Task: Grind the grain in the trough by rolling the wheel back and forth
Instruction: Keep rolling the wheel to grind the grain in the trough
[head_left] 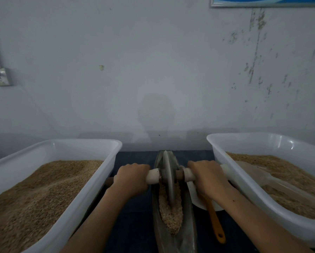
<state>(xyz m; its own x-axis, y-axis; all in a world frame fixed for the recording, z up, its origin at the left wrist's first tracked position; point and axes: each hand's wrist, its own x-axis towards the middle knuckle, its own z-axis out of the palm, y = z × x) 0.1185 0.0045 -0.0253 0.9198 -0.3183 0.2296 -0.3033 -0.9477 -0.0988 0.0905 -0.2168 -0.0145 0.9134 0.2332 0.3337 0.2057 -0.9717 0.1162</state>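
A plain, dim workroom for processing grain by hand, not a home kitchen. 2 large white plastic tubs heaped with tan grain flank a long grey metal grinding trough on a dark blue tabletop. Behind stands a bare, stained grey-white wall with a surface-mounted switch box.

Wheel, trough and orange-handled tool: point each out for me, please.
wheel (168, 177), head view, on its grey disc face.
trough (155, 212), head view, on its left wall.
orange-handled tool (216, 223), head view, on the middle of its handle.
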